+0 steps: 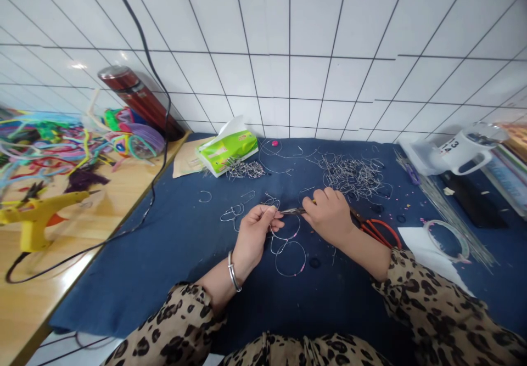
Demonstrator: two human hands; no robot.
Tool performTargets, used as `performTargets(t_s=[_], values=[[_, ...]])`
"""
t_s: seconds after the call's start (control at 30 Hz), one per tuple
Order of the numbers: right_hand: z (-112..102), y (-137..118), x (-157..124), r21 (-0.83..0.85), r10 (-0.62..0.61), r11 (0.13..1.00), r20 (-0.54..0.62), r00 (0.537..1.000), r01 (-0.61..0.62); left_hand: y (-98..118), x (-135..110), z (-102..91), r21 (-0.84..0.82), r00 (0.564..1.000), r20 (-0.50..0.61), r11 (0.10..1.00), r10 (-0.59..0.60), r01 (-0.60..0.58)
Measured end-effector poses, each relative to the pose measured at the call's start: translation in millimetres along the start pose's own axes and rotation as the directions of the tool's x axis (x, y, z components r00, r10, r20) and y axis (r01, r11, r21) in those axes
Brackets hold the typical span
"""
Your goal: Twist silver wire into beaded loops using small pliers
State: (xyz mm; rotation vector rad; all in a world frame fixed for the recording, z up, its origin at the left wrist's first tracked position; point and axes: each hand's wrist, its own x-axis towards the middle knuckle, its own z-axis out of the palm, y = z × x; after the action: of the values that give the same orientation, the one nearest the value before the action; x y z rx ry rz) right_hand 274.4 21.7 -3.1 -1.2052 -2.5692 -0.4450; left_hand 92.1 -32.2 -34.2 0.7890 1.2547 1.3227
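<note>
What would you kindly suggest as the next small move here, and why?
I would perhaps bend the beaded wire with the pliers, since the left grip pinches it and the right grip holds the pliers with their tips close beside that pinch.

Visible items comprise one left hand (254, 234), one right hand (329, 215), one pair of pliers (293, 211), one red-handled tool (382, 226), two wire heaps (352, 175), one bangle (233, 272), one tissue pack (230, 149), one glue gun (35, 212), one flask (142, 100), one mug (463, 149).
</note>
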Motion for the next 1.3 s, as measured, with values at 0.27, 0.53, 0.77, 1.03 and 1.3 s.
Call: performTargets(t_s=[0.27,0.53,0.77,1.03,1.3], values=[[6,0,-1,0.013,-0.009,1.000,-0.055,0.998,0.010,-3,1,-1.5,-0.003,1.000,-0.007,1.000,0.008,-0.008],[6,0,-3,0.051,0.019,0.998,0.014,1.000,-0.020,-5,3,-0.1,0.014,0.998,-0.040,0.998,0.055,-0.054],[10,-2,-4,0.099,0.067,0.992,0.091,0.994,-0.076,-3,2,-0.1,0.011,0.994,-0.042,0.994,0.105,-0.105],[12,2,-4,0.130,0.077,0.987,0.109,0.991,-0.091,1,1,0.3,0.026,0.989,-0.044,0.990,0.141,-0.140],[11,2,-2,0.102,0.035,0.994,-0.017,0.999,-0.033,0,1,0.4,0.059,0.992,-0.042,0.992,0.117,-0.114]])
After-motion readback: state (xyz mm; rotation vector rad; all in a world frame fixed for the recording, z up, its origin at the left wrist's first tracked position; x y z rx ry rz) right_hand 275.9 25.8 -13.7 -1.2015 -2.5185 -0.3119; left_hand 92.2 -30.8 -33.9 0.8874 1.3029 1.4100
